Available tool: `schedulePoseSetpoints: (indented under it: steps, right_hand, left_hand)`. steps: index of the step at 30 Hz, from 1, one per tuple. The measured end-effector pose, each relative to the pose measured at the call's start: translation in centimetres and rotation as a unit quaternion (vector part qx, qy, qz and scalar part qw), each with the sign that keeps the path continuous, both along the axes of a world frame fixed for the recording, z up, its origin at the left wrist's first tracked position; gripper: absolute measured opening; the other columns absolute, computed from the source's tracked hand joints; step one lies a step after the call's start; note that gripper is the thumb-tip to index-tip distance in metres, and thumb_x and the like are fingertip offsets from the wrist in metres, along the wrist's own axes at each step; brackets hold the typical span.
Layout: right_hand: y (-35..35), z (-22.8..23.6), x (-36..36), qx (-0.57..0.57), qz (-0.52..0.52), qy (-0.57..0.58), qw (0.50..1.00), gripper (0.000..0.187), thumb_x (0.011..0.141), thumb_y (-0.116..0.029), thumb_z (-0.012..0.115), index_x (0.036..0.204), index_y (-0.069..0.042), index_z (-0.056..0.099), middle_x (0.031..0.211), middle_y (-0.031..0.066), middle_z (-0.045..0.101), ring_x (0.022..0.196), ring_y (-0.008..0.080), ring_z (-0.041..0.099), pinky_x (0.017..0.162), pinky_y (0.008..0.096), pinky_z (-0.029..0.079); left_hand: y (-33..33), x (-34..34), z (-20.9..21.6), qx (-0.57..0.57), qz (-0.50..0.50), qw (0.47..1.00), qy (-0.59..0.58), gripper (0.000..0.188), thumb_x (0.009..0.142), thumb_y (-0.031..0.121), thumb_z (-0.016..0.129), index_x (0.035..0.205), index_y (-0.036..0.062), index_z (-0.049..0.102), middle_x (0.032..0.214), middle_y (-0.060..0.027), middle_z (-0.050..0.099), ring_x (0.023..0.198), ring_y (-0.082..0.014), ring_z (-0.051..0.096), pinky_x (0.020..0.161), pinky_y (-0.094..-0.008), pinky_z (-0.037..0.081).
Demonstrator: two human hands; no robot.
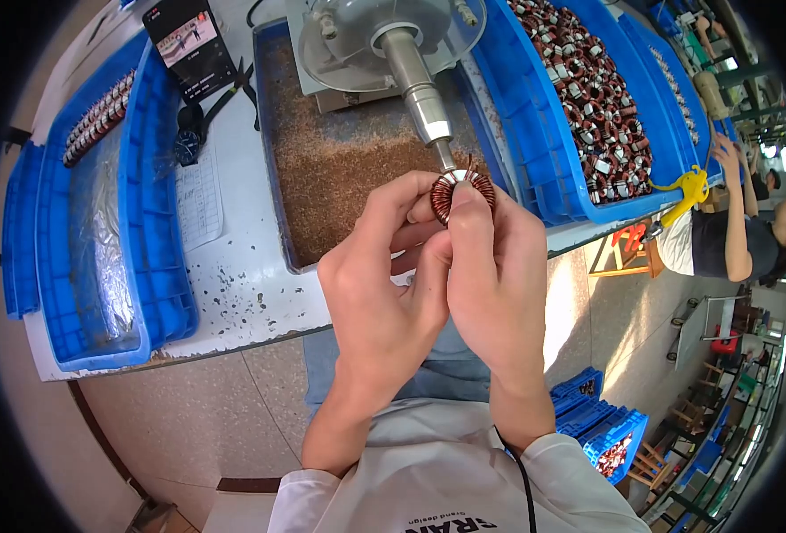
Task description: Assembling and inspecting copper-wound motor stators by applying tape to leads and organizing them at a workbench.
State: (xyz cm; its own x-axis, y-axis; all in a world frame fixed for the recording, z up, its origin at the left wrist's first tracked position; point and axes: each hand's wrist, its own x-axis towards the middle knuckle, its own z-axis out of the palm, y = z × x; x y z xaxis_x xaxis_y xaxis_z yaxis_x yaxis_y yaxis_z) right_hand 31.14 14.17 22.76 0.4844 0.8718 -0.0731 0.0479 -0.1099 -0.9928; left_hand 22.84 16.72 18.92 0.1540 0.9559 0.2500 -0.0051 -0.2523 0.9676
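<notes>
Between my two hands is a ring-shaped coil [443, 199] wound with dark copper wire, with a pale patch on its upper side and wire ends sticking up. My left hand [371, 284] grips it from the left with bent fingers. From the right, my right hand [501, 289] pinches it, thumb pressed over its front. The coil's upper edge is right at the tip of a metal spindle [421, 105] that slants down from a machine with a clear round guard [344, 67]. Whether coil and tip touch, I cannot tell. My fingers hide the coil's lower part.
Brown debris covers a shallow tray [279, 209] under the machine. A blue crate [535, 151] of finished-looking coils [593, 107] stands right; another blue crate [166, 302] with a row of coils stands left. Pliers [246, 84], a watch [187, 142] and a phone [189, 44] lie nearby. A co-worker [735, 235] is at right.
</notes>
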Motion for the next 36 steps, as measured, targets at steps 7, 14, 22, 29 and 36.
schedulePoseSetpoints:
  steps: [7,14,22,29,36]
  right_hand:
    - [0.0,0.4,-0.2,0.001,-0.008,-0.022,1.000,0.021,0.099,-0.011,0.055,0.085,0.002,0.062,0.065,0.0053,0.061,0.055,0.0089,0.047,0.049,0.0247,0.040]
    - [-0.1,-0.1,0.0,0.018,0.001,-0.049,0.999,0.020,0.099,-0.011,0.056,0.086,0.002,0.062,0.065,0.0056,0.062,0.055,0.0090,0.048,0.049,0.0245,0.040]
    - [-0.1,0.0,-0.3,0.018,-0.003,-0.052,0.998,0.021,0.100,-0.012,0.056,0.087,0.003,0.062,0.067,0.0062,0.063,0.055,0.0090,0.050,0.050,0.0235,0.041]
    - [-0.2,0.5,0.8,-0.074,0.040,0.187,0.979,0.033,0.104,-0.022,0.048,0.092,0.002,0.068,0.080,0.0069,0.069,0.061,0.0098,0.057,0.054,0.0198,0.043]
    - [0.1,1.0,1.0,-0.059,0.048,0.222,0.972,0.036,0.104,-0.024,0.047,0.094,0.003,0.069,0.075,0.0075,0.069,0.059,0.0124,0.062,0.054,0.0198,0.048]
  left_hand:
    - [0.4,-0.6,0.1,0.004,-0.025,1.000,0.011,0.042,0.077,-0.013,0.068,0.118,-0.0023,0.066,0.089,-0.0076,0.073,0.071,-0.0117,0.065,0.058,-0.0213,0.050]
    - [0.4,-0.8,0.2,0.014,-0.034,0.999,0.019,0.042,0.077,-0.013,0.067,0.117,-0.0024,0.067,0.091,-0.0086,0.073,0.071,-0.0122,0.065,0.058,-0.0222,0.050]
    - [0.6,-0.7,0.4,0.002,-0.035,0.999,-0.002,0.039,0.076,-0.013,0.068,0.114,-0.0027,0.068,0.087,-0.0077,0.072,0.071,-0.0126,0.065,0.058,-0.0223,0.050]
    - [0.5,-1.3,1.1,0.022,-0.014,0.999,0.034,0.039,0.073,-0.013,0.072,0.110,-0.0018,0.070,0.083,-0.0062,0.072,0.068,-0.0129,0.064,0.060,-0.0226,0.048]
    - [0.3,-1.2,1.6,0.042,0.013,0.994,0.095,0.037,0.073,-0.011,0.074,0.108,-0.0005,0.070,0.084,-0.0048,0.072,0.066,-0.0125,0.063,0.058,-0.0226,0.047]
